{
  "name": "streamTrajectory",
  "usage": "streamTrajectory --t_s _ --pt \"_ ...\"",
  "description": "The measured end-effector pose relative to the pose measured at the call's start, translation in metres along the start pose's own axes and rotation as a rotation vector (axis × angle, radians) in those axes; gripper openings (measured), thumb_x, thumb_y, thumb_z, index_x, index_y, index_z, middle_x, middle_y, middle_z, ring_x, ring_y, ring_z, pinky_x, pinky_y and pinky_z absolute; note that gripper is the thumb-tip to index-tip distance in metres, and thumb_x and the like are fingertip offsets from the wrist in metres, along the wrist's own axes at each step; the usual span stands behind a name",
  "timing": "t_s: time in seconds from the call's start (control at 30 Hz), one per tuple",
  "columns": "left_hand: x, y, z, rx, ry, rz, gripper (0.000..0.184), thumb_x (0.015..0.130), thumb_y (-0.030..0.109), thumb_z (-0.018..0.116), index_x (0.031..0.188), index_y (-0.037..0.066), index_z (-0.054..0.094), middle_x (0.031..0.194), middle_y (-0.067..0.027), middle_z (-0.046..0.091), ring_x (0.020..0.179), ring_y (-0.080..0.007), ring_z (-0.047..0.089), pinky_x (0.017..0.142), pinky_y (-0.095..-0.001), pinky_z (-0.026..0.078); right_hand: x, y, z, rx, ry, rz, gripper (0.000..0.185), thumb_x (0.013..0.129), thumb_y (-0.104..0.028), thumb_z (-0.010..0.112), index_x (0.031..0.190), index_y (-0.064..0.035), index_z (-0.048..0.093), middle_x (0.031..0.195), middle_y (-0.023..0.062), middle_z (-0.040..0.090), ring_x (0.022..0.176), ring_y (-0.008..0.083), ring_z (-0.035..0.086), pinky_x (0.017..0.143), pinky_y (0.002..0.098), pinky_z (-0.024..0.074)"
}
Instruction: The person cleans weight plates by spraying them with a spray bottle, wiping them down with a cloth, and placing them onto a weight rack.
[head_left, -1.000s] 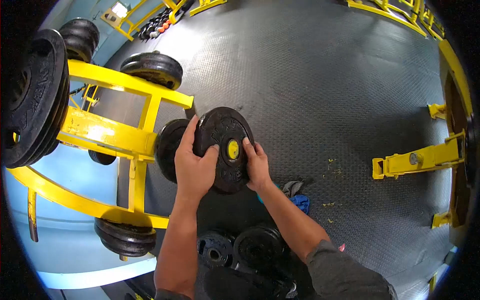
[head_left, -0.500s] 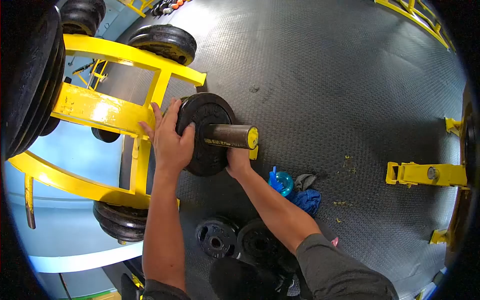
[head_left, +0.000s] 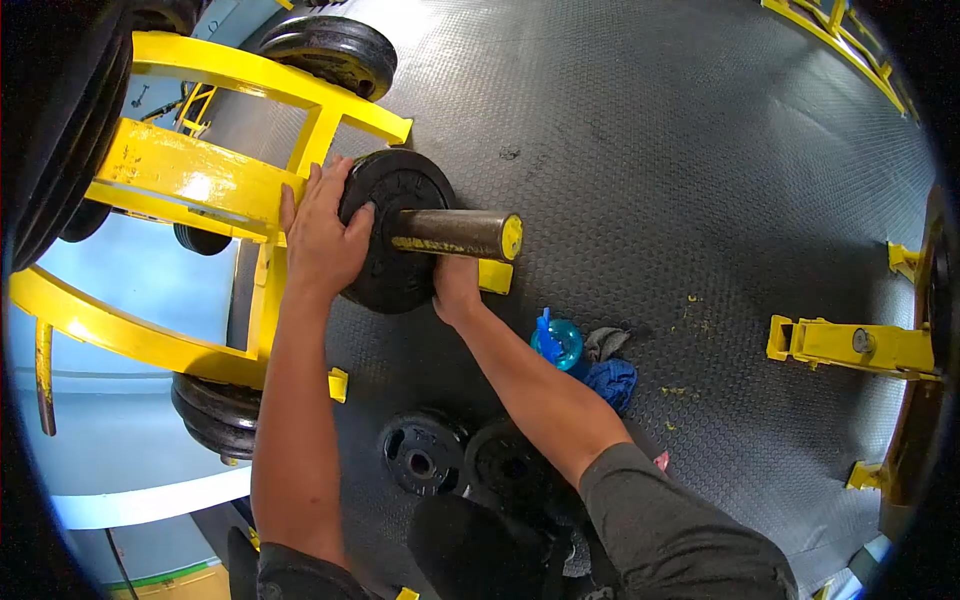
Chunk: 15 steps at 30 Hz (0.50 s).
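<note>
A black weight plate [head_left: 400, 185] sits around a metal bar [head_left: 450, 232] with a yellow-painted end, which sticks out from the yellow rack [head_left: 200, 170]. My left hand [head_left: 328, 235] grips the plate's left rim, its thumb on the front face and its fingers over the edge. Beneath the bar, my right hand [head_left: 457, 285] is at the plate's lower right edge, with its fingers hidden behind the plate.
More plates [head_left: 330, 50] hang on the rack's upper and lower pegs. Several plates [head_left: 422, 458] lie on the floor near my body. A turquoise bottle [head_left: 566, 345] and a blue cloth [head_left: 612, 382] lie right of them. A yellow frame [head_left: 850, 343] stands at right.
The plate that was held in front of the bar's end now sits around the bar, pushed toward the rack. The bar's end now shows, and the view has shifted.
</note>
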<state>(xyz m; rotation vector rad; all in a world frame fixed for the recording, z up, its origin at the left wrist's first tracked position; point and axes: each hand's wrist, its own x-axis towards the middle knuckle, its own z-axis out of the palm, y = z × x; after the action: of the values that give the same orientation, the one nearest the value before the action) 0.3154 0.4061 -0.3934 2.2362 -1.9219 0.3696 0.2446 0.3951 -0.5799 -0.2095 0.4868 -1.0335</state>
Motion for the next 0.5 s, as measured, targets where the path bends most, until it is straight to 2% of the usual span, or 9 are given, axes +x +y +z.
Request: streamTrajectory --t_s 0.13,0.17,0.2,0.27,0.33,0.4,0.43,0.47,0.5 --pt "-0.016 0.015 -0.015 0.034 0.135 -0.033 0.060 0.081 0.027 0.062 0.135 0.006 0.043 0.140 -0.0165 0.042 0.134 -0.0349 0.032 0.112 -0.0491 0.011 -0.006 -0.016 -0.001 -0.152 0.076 -0.001 0.035 0.097 -0.031 0.042 0.119 -0.0054 0.050 0.112 0.0038 0.056 0.106 0.0162 0.050 0.096 0.0289 0.0362" --pt "-0.029 0.023 -0.024 -0.007 0.152 -0.096 0.066 0.081 0.028 0.064 0.137 0.005 0.040 0.139 -0.0170 0.042 0.132 -0.0357 0.035 0.111 -0.0484 0.016 -0.009 -0.023 -0.018 -0.437 0.069 0.112 0.032 0.095 -0.025 0.048 0.116 -0.0018 0.054 0.103 0.0053 0.062 0.095 0.0159 0.057 0.088 0.0276 0.0434" --pt "-0.046 0.036 -0.035 -0.026 0.144 -0.110 0.066 0.081 0.028 0.064 0.137 0.005 0.040 0.139 -0.0170 0.042 0.132 -0.0357 0.035 0.111 -0.0484 0.016 -0.022 -0.033 -0.033 -0.458 0.082 0.120 0.032 0.095 -0.025 0.048 0.116 -0.0018 0.054 0.103 0.0053 0.062 0.095 0.0159 0.057 0.088 0.0276 0.0434" --pt "-0.090 0.060 -0.054 -0.251 0.118 -0.235 0.065 0.079 0.026 0.066 0.135 0.005 0.043 0.137 -0.0173 0.045 0.129 -0.0367 0.039 0.110 -0.0466 0.021 -0.057 -0.055 -0.064 -1.025 0.135 -0.319 0.031 0.090 -0.018 0.056 0.116 -0.0006 0.055 0.103 0.0095 0.064 0.091 0.0160 0.061 0.082 0.0276 0.0472" --pt "-0.141 0.086 -0.062 -0.618 -0.031 -0.305 0.062 0.078 0.025 0.068 0.132 0.003 0.046 0.132 -0.0179 0.049 0.125 -0.0356 0.044 0.106 -0.0459 0.028 -0.120 -0.110 -0.083 -1.096 0.228 -0.326 0.031 0.082 -0.017 0.063 0.108 -0.0011 0.059 0.098 0.0116 0.063 0.089 0.0196 0.061 0.081 0.0310 0.0484" --pt "-0.186 0.097 -0.062 -0.683 -0.346 -0.261 0.060 0.079 0.027 0.067 0.129 0.002 0.048 0.129 -0.0191 0.052 0.121 -0.0340 0.047 0.103 -0.0426 0.034 -0.151 -0.123 -0.161 -1.317 0.281 -0.438 0.031 0.077 -0.016 0.067 0.105 -0.0021 0.061 0.094 0.0113 0.063 0.087 0.0228 0.062 0.083 0.0328 0.0481" --pt "-0.207 0.099 -0.049 -0.741 -0.469 -0.268 0.060 0.079 0.028 0.067 0.130 0.001 0.048 0.129 -0.0198 0.052 0.121 -0.0339 0.048 0.102 -0.0409 0.036 -0.163 -0.131 -0.196 -1.538 0.188 -0.331 0.040 0.075 -0.021 0.071 0.111 -0.0071 0.060 0.107 0.0129 0.060 0.098 0.0285 0.059 0.086 0.0372 0.0474" --pt "-0.227 0.100 -0.035 -0.804 -0.585 -0.265 0.061 0.080 0.029 0.066 0.130 0.001 0.047 0.128 -0.0206 0.052 0.120 -0.0338 0.048 0.101 -0.0393 0.038 -0.175 -0.128 -0.212 -1.566 0.146 -0.330 0.040 0.075 -0.021 0.071 0.111 -0.0071 0.060 0.107 0.0129 0.060 0.098 0.0285 0.059 0.086 0.0372 0.0474" --pt "-0.241 0.103 -0.031 -0.691 -0.768 -0.400 0.067 0.079 0.033 0.069 0.133 0.001 0.044 0.127 -0.0209 0.054 0.118 -0.0323 0.052 0.100 -0.0373 0.039 -0.184 -0.125 -0.224 -1.885 0.083 -0.326 0.044 0.073 -0.023 0.072 0.113 -0.0108 0.058 0.115 0.0133 0.055 0.105 0.0304 0.055 0.087 0.0393 0.0469"
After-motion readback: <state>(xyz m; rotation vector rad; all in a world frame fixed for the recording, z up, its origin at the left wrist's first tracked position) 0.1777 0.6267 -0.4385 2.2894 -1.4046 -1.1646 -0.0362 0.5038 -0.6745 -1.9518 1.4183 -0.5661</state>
